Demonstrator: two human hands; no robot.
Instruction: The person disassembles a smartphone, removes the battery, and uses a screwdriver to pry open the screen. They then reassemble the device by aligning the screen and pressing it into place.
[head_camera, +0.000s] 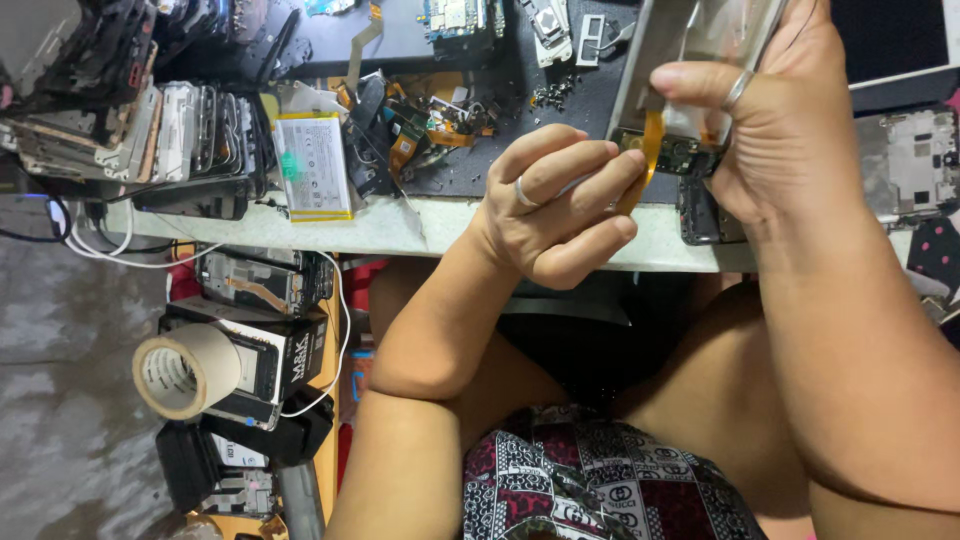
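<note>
I have the right hand (775, 120) clamping the opened phone (690, 60) upright over the bench's near edge, steadying it while the left hand (560, 200) pinches its orange flex cable (650, 150).

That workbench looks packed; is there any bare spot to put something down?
The pale front edge of the bench is bare between the flat battery and the left hand. The dark mat shows a small gap above that hand. Left, stacked phone frames crowd it; behind the battery, loose parts pile up.
</note>
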